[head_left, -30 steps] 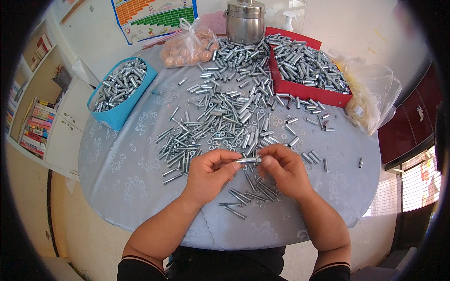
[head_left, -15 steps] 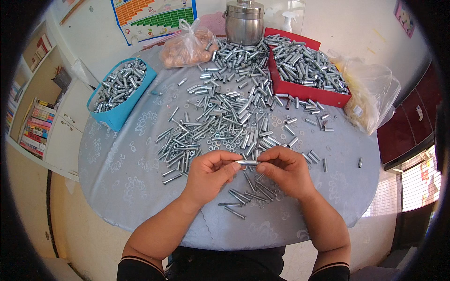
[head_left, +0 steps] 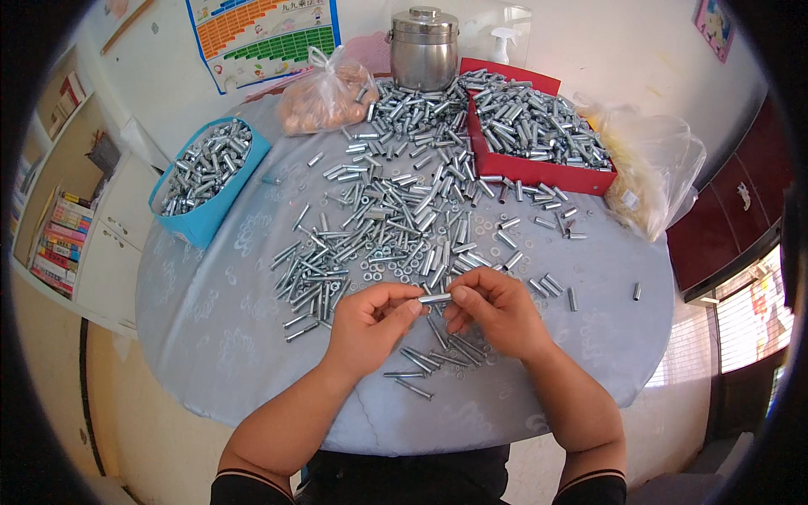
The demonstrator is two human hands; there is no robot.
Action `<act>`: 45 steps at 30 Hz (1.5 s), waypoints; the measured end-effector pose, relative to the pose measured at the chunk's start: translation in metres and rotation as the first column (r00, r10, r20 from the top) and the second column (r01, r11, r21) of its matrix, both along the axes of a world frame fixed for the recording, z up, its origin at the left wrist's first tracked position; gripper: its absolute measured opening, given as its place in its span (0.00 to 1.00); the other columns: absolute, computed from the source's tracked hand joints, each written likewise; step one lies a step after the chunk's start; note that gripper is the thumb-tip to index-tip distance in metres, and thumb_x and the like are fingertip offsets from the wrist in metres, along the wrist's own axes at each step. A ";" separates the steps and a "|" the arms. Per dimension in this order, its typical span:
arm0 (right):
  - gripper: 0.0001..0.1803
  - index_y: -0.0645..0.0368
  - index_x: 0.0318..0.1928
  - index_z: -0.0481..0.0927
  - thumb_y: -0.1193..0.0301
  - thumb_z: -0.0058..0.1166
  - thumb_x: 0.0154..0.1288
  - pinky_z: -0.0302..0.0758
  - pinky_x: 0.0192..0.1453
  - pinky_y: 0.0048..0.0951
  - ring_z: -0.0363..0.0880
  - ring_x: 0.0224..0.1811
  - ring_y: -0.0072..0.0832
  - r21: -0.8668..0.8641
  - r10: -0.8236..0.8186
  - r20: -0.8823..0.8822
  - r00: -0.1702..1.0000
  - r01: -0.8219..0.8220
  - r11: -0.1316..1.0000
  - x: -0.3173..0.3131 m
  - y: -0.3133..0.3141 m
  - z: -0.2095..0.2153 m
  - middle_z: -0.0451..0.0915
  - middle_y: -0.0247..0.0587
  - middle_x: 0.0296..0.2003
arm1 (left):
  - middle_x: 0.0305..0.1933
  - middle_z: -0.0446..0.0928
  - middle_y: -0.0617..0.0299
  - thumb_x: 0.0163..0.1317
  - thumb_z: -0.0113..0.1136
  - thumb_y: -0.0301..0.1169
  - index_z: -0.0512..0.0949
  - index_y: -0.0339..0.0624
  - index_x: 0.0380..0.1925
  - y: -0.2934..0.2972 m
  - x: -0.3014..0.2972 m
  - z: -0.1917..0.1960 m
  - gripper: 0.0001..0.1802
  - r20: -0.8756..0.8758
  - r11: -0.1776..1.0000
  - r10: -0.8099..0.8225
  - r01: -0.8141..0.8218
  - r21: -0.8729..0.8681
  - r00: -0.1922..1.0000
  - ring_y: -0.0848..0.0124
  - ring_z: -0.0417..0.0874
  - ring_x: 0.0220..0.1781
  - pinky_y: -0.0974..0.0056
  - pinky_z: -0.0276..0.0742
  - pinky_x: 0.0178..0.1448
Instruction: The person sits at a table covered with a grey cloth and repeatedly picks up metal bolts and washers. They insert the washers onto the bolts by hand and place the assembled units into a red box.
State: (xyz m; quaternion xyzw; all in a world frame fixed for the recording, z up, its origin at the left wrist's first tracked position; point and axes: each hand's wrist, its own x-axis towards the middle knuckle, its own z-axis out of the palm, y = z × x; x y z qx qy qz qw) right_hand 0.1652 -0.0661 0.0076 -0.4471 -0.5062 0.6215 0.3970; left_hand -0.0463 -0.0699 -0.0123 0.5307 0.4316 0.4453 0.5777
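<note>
Between my hands, over the near middle of the table, is a short shiny metal sleeve (head_left: 435, 299), lying nearly level. My left hand (head_left: 368, 326) pinches its left end with thumb and forefinger. At the other end, the thumb and fingers of my right hand (head_left: 498, 314) close on it; whether a bolt sits inside the sleeve I cannot make out. Just below my hands lie several long thin bolts (head_left: 414, 388) with a few small rings among them. Beyond my fingers spreads a heap of loose bolts (head_left: 324, 268), nuts (head_left: 376, 275) and sleeves (head_left: 509, 259).
A blue box (head_left: 198, 225) of metal parts stands at left, a red box (head_left: 547, 172) of sleeves at back right. Behind are a bag of eggs (head_left: 324, 105) and a steel pot (head_left: 423, 52). A clear plastic bag (head_left: 652, 181) sits at the right edge of the grey tablecloth (head_left: 227, 337).
The whole view has shifted slightly. Both hands still hold the sleeve, which now tilts a little, its right end higher. My right fingers have changed their grip slightly.
</note>
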 end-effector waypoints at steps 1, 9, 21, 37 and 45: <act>0.09 0.66 0.44 0.77 0.71 0.52 0.72 0.78 0.36 0.22 0.79 0.31 0.19 0.016 -0.008 0.011 1.000 0.008 1.000 0.001 0.000 0.000 0.81 0.37 0.31 | 0.37 0.84 0.58 0.62 0.62 0.23 0.81 0.34 0.45 0.001 0.001 -0.001 0.11 0.001 1.000 -0.008 0.008 0.012 1.000 0.81 0.77 0.29 0.75 0.73 0.32; 0.09 0.65 0.41 0.78 0.71 0.54 0.71 0.77 0.33 0.20 0.78 0.27 0.18 0.060 -0.031 0.064 0.998 0.027 0.998 0.001 -0.001 -0.001 0.80 0.34 0.28 | 0.38 0.84 0.60 0.63 0.61 0.25 0.80 0.35 0.45 0.000 0.001 -0.005 0.11 -0.103 0.995 0.015 -0.005 0.095 0.995 0.81 0.78 0.31 0.75 0.74 0.34; 0.22 0.65 0.65 0.65 0.69 0.44 0.75 0.70 0.67 0.39 0.75 0.61 0.38 0.220 -0.330 -0.576 0.748 0.530 0.819 0.019 0.030 0.030 0.76 0.50 0.58 | 0.38 0.84 0.59 0.66 0.58 0.25 0.79 0.36 0.47 0.004 0.000 0.003 0.11 0.065 0.977 0.182 -0.188 0.101 0.981 0.82 0.76 0.29 0.75 0.73 0.33; 0.12 0.66 0.49 0.79 0.73 0.55 0.69 0.76 0.51 0.23 0.80 0.44 0.20 0.257 -0.174 0.170 0.970 0.127 0.958 0.009 0.009 -0.014 0.84 0.38 0.43 | 0.37 0.84 0.59 0.66 0.58 0.27 0.80 0.36 0.45 0.005 -0.007 0.008 0.10 0.057 0.952 0.276 -0.281 0.122 0.959 0.81 0.75 0.26 0.75 0.72 0.31; 0.10 0.65 0.46 0.81 0.74 0.55 0.68 0.77 0.47 0.25 0.82 0.40 0.22 0.359 -0.236 0.279 0.931 0.127 0.925 0.007 0.007 -0.014 0.84 0.38 0.37 | 0.36 0.84 0.60 0.64 0.60 0.25 0.81 0.35 0.42 0.017 -0.019 0.012 0.08 0.053 0.905 0.379 -0.382 0.186 0.924 0.80 0.77 0.30 0.74 0.73 0.35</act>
